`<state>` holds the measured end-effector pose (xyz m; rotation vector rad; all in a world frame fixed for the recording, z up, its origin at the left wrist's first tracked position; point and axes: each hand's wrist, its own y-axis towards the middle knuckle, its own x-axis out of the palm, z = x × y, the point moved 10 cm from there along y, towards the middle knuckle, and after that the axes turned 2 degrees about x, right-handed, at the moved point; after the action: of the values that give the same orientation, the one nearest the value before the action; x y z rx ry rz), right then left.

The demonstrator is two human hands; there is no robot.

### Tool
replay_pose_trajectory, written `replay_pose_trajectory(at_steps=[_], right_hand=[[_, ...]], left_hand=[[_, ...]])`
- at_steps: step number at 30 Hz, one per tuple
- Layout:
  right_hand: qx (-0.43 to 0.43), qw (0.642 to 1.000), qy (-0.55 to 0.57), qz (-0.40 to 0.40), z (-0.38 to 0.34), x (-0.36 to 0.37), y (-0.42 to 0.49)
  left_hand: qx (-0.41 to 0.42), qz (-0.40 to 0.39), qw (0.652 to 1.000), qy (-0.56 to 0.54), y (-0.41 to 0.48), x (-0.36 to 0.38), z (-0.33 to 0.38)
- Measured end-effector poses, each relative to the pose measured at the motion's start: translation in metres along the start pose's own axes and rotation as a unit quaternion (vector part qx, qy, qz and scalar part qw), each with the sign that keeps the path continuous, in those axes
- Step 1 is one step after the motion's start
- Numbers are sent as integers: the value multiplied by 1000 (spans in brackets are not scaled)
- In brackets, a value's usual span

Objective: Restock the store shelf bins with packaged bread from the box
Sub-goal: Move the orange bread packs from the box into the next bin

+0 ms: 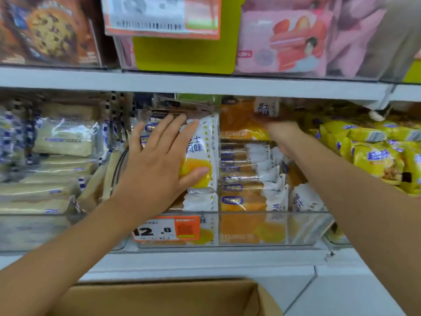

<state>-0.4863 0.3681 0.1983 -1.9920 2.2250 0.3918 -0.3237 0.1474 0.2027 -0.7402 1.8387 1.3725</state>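
Left hand [157,160], centre-left of frame, is lying flat w/ fingers spread, pressing the upright white-yellow bread pack [209,137] back into the clear bin [303,226]. Right hand [281,135], centre-right, is reaching deep beside the orange packs [239,124], too blurred to tell if it's gripping anything. Risk, imo: left is only propping that pack, so a shove from the right could be tipping it fwd over the low bin front toward the box [159,297] at bottom centre.
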Motion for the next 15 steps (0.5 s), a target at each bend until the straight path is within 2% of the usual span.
replay_pose_trajectory(at_steps=[3,5,10,15], right_hand=[[15,994,-96,-44,4,21,14],[7,992,-127,-26,5,21,23],[-14,996,-90,18,1,17,33],[-37,996,-80,12,-7,32,29]], left_hand=[[0,9,1000,4,0,0,-1],[-1,15,1000,-2,-1,-1,-1],[-3,24,1000,-13,-1,-2,1],[-3,22,1000,-11,-2,-1,0]])
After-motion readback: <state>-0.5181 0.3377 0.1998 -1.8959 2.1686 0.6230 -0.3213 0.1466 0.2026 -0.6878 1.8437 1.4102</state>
